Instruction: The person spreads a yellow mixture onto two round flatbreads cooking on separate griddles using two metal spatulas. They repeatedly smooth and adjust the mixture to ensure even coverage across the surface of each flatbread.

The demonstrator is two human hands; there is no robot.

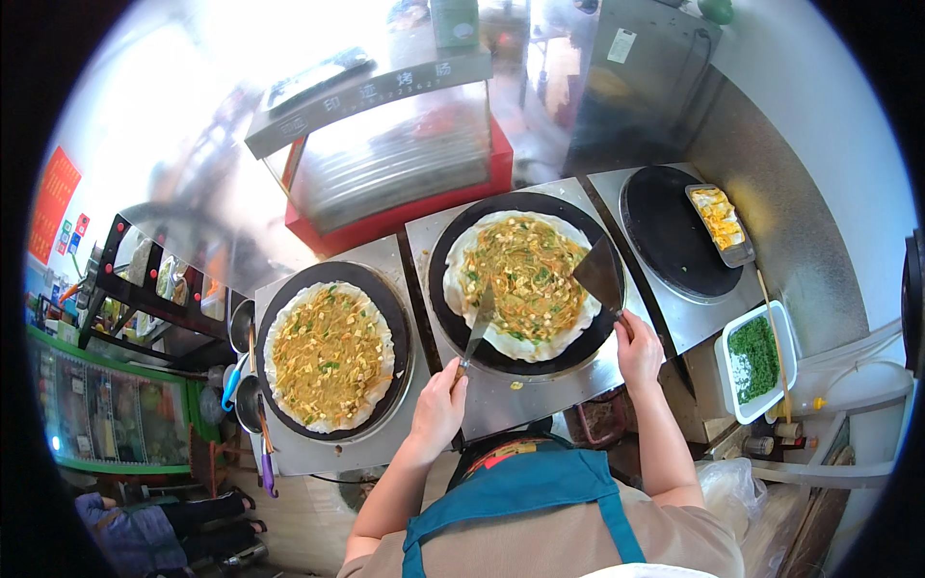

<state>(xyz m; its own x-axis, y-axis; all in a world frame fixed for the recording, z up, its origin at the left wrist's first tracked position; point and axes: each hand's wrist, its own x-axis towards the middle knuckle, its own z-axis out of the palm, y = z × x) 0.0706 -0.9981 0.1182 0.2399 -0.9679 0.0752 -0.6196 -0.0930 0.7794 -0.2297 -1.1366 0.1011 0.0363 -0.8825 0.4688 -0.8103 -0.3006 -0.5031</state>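
Observation:
My left hand [439, 404] is closed on the handle of a metal spatula [480, 329], whose narrow-looking blade lies over the lower left of a topped pancake [531, 278] on the middle round griddle [452, 318]. My right hand [639, 350] grips a second, wider metal scraper [601, 273]; its blade overlaps the pancake's right edge. Shredded vegetables, pale cubes and green bits cover the pale pancake. On the left griddle [401, 339] another round pancake [329, 354] bears similar toppings, with no hand at it.
At right are a black griddle [668, 231], a tray of yellow food [723, 220] and a white tub of chopped greens [755, 361] with a stick across it. A glass-fronted roller warmer [405, 162] stands behind. Ladles [249, 404] hang left; a person [134, 531] is at lower left.

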